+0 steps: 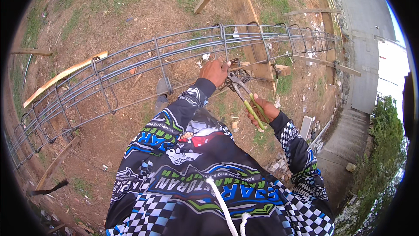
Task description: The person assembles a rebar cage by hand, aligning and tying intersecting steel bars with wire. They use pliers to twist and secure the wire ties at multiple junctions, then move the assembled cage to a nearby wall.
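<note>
A long steel rebar cage (148,55) with square stirrups runs across in front of me. My left hand (214,72) is closed at its near lower bar, thumb and fingers pressed together; what they grip is hidden. In my right hand (265,109) is a pair of pincers (242,92) with yellow-green handles, spread somewhat apart. Their jaws point up and left, close to my left fingertips. A tangled bundle of thin dark tie wire (245,76) hangs by the jaws, around the near bar and beside a plank.
An upright wooden plank (242,9) stands behind and under the cage. A pale wood strip (65,78) lies along the cage at left. Wooden stakes (345,69) and a concrete strip (340,161) are on the right. Grass, soil and scraps cover the ground.
</note>
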`<state>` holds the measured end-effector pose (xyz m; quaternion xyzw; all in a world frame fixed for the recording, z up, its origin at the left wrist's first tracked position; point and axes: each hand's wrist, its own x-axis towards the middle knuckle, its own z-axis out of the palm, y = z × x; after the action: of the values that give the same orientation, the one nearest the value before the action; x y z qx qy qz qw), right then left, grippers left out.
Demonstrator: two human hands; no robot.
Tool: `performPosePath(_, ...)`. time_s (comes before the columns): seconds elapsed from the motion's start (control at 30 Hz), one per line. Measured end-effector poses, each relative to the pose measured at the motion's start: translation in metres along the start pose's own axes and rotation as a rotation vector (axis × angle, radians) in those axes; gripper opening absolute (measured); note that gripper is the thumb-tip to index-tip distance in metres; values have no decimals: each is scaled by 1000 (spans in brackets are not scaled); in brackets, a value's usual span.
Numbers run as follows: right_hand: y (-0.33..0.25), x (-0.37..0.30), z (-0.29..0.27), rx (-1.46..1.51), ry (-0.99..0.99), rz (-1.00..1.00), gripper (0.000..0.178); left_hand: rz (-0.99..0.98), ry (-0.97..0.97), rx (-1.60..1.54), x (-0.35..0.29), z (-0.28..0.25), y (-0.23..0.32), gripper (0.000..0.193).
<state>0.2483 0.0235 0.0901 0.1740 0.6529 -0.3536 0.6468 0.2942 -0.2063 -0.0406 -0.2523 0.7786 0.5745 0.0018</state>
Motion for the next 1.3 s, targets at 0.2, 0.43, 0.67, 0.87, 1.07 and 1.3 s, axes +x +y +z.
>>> performPosePath(0.2,-34,-19,-12,-217,67,28,60,754,398,300,-52,-12,49,46)
performPosePath(0.43,-60,-29,-30,-327,57,-31,52,991,-286,-81,-18,38,46,77)
performPosePath(0.67,-126,-43,5,-941,70,-19,59,782,245,30,-27,61,48,56)
performPosePath(0.87,-209,-43,-26,-1168,-30,-307,61,588,401,-138,-4,54,78,30)
performPosePath(1.07,-137,-14,-28,-256,6,-1263,121,420,453,-63,9,52,83,26)
performPosePath(1.3,-71,20,37,447,-157,-1564,102,701,374,-4,-6,56,69,32)
